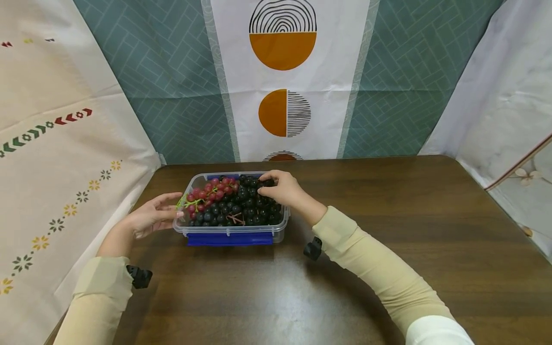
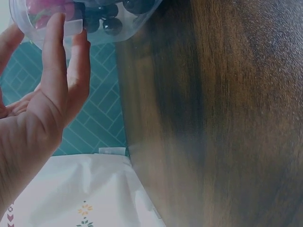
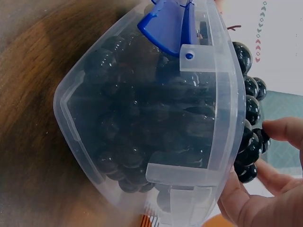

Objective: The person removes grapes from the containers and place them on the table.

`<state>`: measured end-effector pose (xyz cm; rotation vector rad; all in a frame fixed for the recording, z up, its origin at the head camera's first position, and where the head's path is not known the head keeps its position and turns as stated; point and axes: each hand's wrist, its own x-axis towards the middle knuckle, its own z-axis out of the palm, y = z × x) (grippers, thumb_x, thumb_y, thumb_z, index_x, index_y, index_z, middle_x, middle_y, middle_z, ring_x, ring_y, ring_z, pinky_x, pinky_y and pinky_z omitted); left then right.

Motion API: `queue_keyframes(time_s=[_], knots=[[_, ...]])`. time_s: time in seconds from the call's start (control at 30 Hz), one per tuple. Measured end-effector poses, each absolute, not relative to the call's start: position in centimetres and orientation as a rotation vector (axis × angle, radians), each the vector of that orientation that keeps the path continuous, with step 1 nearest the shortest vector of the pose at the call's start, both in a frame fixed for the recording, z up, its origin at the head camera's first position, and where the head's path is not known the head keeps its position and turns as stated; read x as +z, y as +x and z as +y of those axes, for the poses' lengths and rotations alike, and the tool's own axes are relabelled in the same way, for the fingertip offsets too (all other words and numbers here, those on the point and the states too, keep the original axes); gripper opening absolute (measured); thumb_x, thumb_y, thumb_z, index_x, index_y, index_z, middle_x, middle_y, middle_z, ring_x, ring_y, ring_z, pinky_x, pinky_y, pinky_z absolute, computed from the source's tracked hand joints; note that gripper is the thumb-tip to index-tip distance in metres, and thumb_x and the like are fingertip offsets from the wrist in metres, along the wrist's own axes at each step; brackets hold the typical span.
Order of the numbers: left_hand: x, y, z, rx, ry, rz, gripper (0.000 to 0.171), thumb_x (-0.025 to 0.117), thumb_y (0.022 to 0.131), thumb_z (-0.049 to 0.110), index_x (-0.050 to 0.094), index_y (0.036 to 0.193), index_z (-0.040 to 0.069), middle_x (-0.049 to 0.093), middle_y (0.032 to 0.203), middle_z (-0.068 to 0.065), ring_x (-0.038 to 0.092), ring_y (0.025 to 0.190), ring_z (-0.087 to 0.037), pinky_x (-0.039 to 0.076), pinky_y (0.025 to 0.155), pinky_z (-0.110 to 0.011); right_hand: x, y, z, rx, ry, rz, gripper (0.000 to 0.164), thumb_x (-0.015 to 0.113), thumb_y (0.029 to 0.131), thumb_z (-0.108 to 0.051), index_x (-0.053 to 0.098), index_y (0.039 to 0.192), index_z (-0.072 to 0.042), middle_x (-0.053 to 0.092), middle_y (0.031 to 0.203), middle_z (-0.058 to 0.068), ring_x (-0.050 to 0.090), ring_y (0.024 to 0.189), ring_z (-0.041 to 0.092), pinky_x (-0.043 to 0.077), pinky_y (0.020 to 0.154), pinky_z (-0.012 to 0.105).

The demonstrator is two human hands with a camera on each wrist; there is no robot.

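Note:
A clear plastic container [image 1: 279, 234] with blue latches stands on the wooden table, filled with grapes. Red grapes [image 1: 209, 192] on a green stem lie along its left and back part. Black grapes [image 1: 254, 207] fill the front and right, a brown stem [image 1: 235, 219] showing among them. At the container's left end, my left hand [image 1: 152, 216] touches the wall and rim with fairly straight fingers. Over the back right corner, my right hand [image 1: 285, 189] has thumb and fingers curved around some black grapes; in the right wrist view, these grapes [image 3: 251, 146] rise above the rim.
The brown wooden table [image 1: 388, 206] extends right and toward me. Behind it hangs a green and white patterned cloth [image 1: 172, 72]. Pale cloths hang at the left [image 1: 64, 167] and right [image 1: 509, 120]. A dark wrist device [image 1: 313, 248] is on each forearm.

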<state>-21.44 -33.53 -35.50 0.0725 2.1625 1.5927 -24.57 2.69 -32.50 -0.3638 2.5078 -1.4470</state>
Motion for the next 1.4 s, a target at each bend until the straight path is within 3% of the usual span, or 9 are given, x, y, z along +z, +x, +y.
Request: queue_keyframes(time_s=[0.17, 0.37, 0.6, 0.73, 0.93, 1.03, 1.1, 1.2, 1.4], knots=[[-35.5, -21.5, -33.6, 1.606, 0.071, 2.149, 0.082, 0.058, 0.095, 0.014, -0.001, 0.151, 0.005, 0.014, 0.146, -0.037, 0.060, 0.094, -0.003, 0.053, 0.082, -0.024, -32.3, -25.0, 2.8, -1.437, -0.355, 2.497, 0.055, 0.069, 0.087, -0.020, 0.049, 0.136, -0.007, 0.051, 0.096, 0.010, 0.046, 0.057, 0.015, 0.047, 0.053, 0.024], [-35.6, -21.6, -33.6, 1.620, 0.076, 2.134, 0.082, 0.058, 0.096, 0.014, -0.002, 0.151, 0.004, 0.013, 0.146, -0.037, 0.061, 0.094, -0.003, 0.053, 0.082, -0.024, -32.3, -25.3, 3.0, -1.459, -0.332, 2.417, 0.057, 0.072, 0.085, -0.020, 0.048, 0.134, -0.004, 0.050, 0.104, 0.010, 0.042, 0.053, 0.012, 0.053, 0.070, 0.039], [-35.6, -21.4, -33.7, 1.594, 0.071, 2.148, 0.081, 0.056, 0.096, 0.015, -0.002, 0.151, 0.005, 0.015, 0.147, -0.036, 0.060, 0.095, -0.002, 0.053, 0.082, -0.024, -32.2, -25.3, 3.2, -1.581, -0.266, 2.275, 0.048, 0.073, 0.085, -0.017, 0.052, 0.126, -0.006, 0.050, 0.107, 0.010, 0.051, 0.080, 0.018, 0.053, 0.084, 0.042], [-35.6, -21.5, -33.7, 1.586, 0.066, 2.147, 0.080, 0.056, 0.097, 0.016, -0.001, 0.152, 0.006, 0.017, 0.147, -0.034, 0.060, 0.096, -0.002, 0.052, 0.082, -0.024, -32.3, -25.5, 3.4, -1.623, -0.222, 2.204, 0.049, 0.070, 0.087, -0.018, 0.052, 0.131, -0.007, 0.053, 0.121, 0.013, 0.056, 0.099, 0.025, 0.052, 0.092, 0.043], [-35.6, -21.7, -33.6, 1.585, 0.074, 2.136, 0.080, 0.056, 0.097, 0.016, -0.002, 0.152, 0.007, 0.015, 0.148, -0.034, 0.059, 0.097, -0.001, 0.052, 0.082, -0.023, -32.2, -25.7, 3.7, -1.643, -0.160, 2.140, 0.049, 0.065, 0.092, -0.018, 0.049, 0.137, -0.006, 0.050, 0.137, 0.014, 0.055, 0.118, 0.033, 0.052, 0.092, 0.038], [-35.5, -21.7, -33.5, 1.581, 0.076, 2.136, 0.080, 0.055, 0.097, 0.016, -0.002, 0.152, 0.007, 0.016, 0.147, -0.035, 0.059, 0.097, -0.001, 0.052, 0.083, -0.023, -32.2, -25.7, 3.7, -1.646, -0.151, 2.145, 0.046, 0.063, 0.093, -0.017, 0.051, 0.135, -0.005, 0.051, 0.135, 0.015, 0.054, 0.119, 0.032, 0.052, 0.091, 0.038], [-35.4, -21.7, -33.5, 1.576, 0.075, 2.142, 0.079, 0.055, 0.097, 0.016, -0.001, 0.152, 0.006, 0.028, 0.142, -0.031, 0.060, 0.097, -0.002, 0.052, 0.083, -0.023, -32.2, -25.7, 3.7, -1.651, -0.149, 2.154, 0.044, 0.063, 0.093, -0.017, 0.052, 0.133, -0.005, 0.052, 0.134, 0.015, 0.056, 0.117, 0.032, 0.053, 0.090, 0.038], [-35.5, -21.8, -33.5, 1.569, 0.079, 2.150, 0.078, 0.055, 0.097, 0.015, 0.000, 0.152, 0.005, 0.042, 0.129, -0.017, 0.060, 0.097, -0.003, 0.052, 0.084, -0.024, -32.2, -25.7, 3.8, -1.669, -0.140, 2.151, 0.044, 0.064, 0.092, -0.017, 0.052, 0.133, -0.005, 0.052, 0.133, 0.015, 0.057, 0.115, 0.032, 0.053, 0.089, 0.038], [-35.5, -21.7, -33.7, 1.580, 0.100, 2.128, 0.077, 0.055, 0.097, 0.014, 0.002, 0.151, 0.002, 0.050, 0.118, -0.001, 0.060, 0.099, -0.003, 0.052, 0.084, -0.023, -32.2, -25.6, 3.8, -1.721, -0.110, 2.095, 0.046, 0.064, 0.092, -0.016, 0.050, 0.134, -0.002, 0.049, 0.136, 0.016, 0.056, 0.117, 0.033, 0.050, 0.095, 0.041]])
